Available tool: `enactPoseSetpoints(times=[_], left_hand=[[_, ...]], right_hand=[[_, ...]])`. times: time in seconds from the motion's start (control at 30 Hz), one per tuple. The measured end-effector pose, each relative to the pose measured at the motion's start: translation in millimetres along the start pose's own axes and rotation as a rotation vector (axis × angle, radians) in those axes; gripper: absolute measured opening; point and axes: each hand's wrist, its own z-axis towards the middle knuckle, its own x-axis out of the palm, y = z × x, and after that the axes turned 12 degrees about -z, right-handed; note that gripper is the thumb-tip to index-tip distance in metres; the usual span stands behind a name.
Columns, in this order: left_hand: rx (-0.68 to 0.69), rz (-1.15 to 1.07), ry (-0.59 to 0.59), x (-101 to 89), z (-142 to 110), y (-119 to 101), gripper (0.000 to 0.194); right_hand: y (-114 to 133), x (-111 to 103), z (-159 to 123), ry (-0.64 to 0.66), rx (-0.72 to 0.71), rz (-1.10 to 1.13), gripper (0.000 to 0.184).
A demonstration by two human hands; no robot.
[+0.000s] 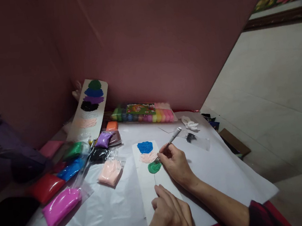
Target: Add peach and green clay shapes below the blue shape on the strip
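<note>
A white card strip lies on the white-covered table, bearing a blue clay patch, a pale peach clay patch and a green clay patch. My right hand grips a metal fork, its tines at the green clay's upper right edge. The fork's handle, striped at its end, points up and right. Below the green patch, a thin line runs down the card. My left hand rests on the card's lower part with bent fingers, the thumb a little apart and nothing visible held.
Bags of coloured clay, including peach and magenta, lie on the left. Another clay-covered card leans at the back beside a pack of colours. White clay and a clear bag lie to the right.
</note>
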Motion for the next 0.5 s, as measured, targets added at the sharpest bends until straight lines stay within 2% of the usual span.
enactPoseSetpoints(times=[0.5], left_hand=[[0.02, -0.03, 0.003, -2.0, 0.9, 2.2, 0.023]], right_hand=[[-4.4, -3.6, 5.2, -0.096, -0.011, -0.119, 0.006]])
